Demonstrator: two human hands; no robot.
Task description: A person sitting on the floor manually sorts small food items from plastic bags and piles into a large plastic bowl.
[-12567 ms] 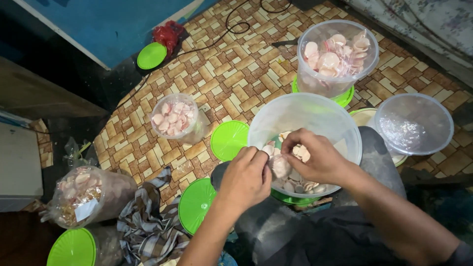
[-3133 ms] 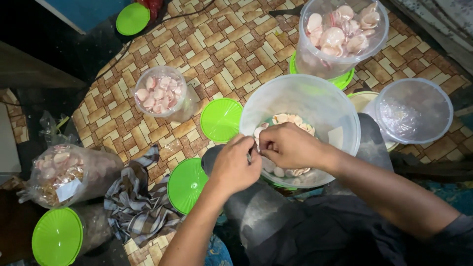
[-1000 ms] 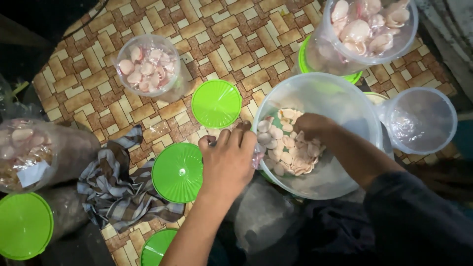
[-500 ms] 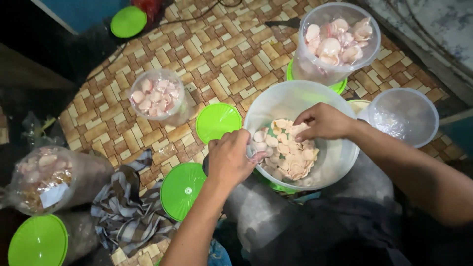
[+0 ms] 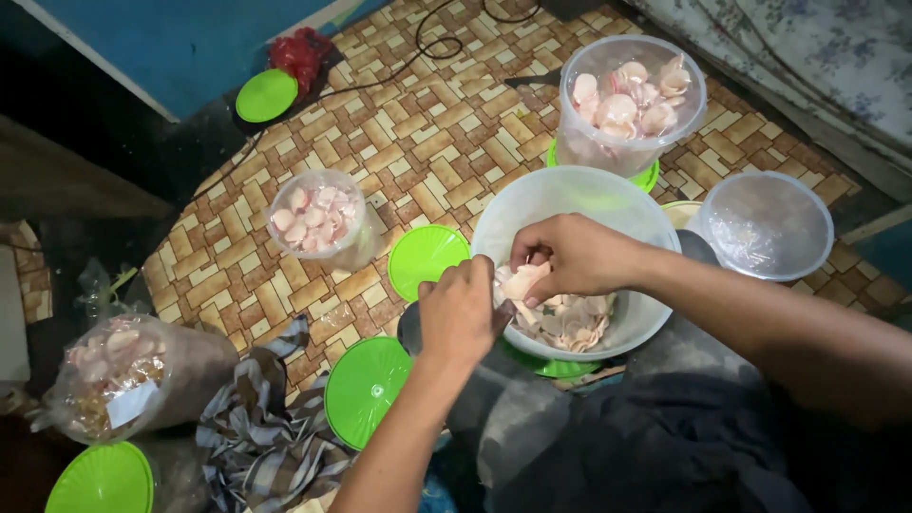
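A clear round tub [image 5: 576, 195] sits in front of me, partly filled with pale pinkish crackers [image 5: 568, 323]. My right hand [image 5: 570, 255] reaches into the tub from the right and pinches one cracker between thumb and fingers. My left hand [image 5: 462, 310] rests on the tub's near left rim, fingers curled over the edge. Under the tub a green lid [image 5: 556, 365] shows at its base.
Two other tubs of crackers stand on the patterned mat: a small one [image 5: 318, 217] at left and a large one [image 5: 628, 103] at the back. An empty tub [image 5: 765, 224] is at right. Green lids [image 5: 425, 258] [image 5: 367, 389], a striped cloth [image 5: 266, 437] and a cracker bag [image 5: 123, 375] lie at left.
The view has shifted. My right hand has dropped lower into the tub and taken up a cracker; my left hand has stayed at the tub's left rim.
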